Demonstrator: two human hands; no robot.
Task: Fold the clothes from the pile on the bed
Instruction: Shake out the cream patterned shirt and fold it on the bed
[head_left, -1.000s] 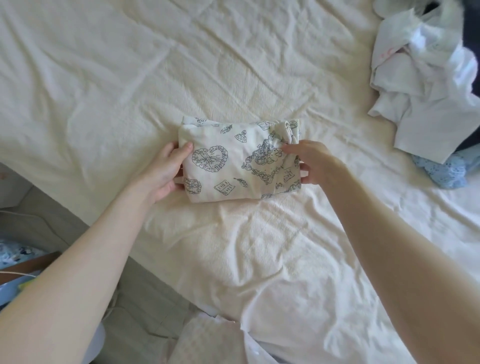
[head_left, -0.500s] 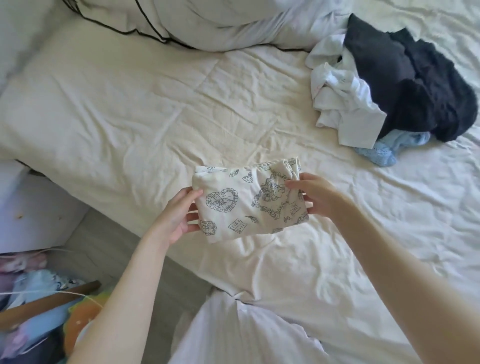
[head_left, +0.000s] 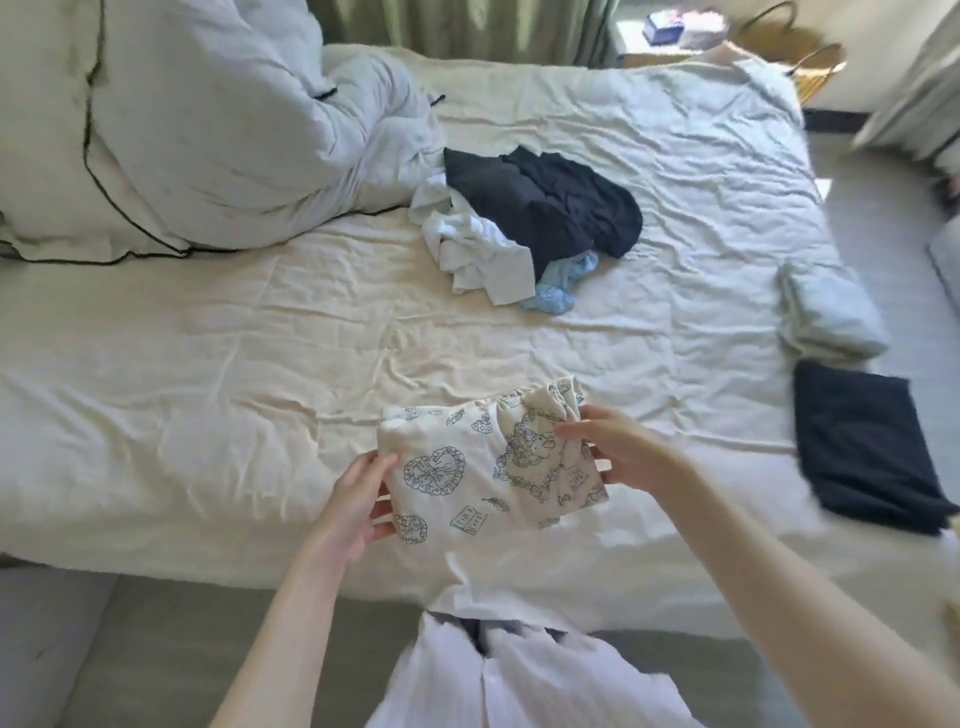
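A folded white garment with blue heart and book prints (head_left: 467, 467) is held just above the near edge of the bed (head_left: 208, 395). My left hand (head_left: 358, 506) grips its left edge and my right hand (head_left: 613, 447) pinches its right side. The pile of unfolded clothes (head_left: 524, 228), black, white and light blue, lies further back near the bed's middle. A folded black garment (head_left: 867, 457) lies at the bed's right edge, with a folded pale garment (head_left: 826, 312) just behind it.
A bunched grey duvet with black piping (head_left: 197, 140) fills the back left of the bed. Green curtains (head_left: 467, 26) hang behind. A woven basket (head_left: 795, 47) and a small table stand at the back right. Grey floor runs along the bed's near side.
The view has tilted up and pulled back, now showing the whole bed and the folded items at the right. The printed garment has risen off the sheet, still held in both hands.
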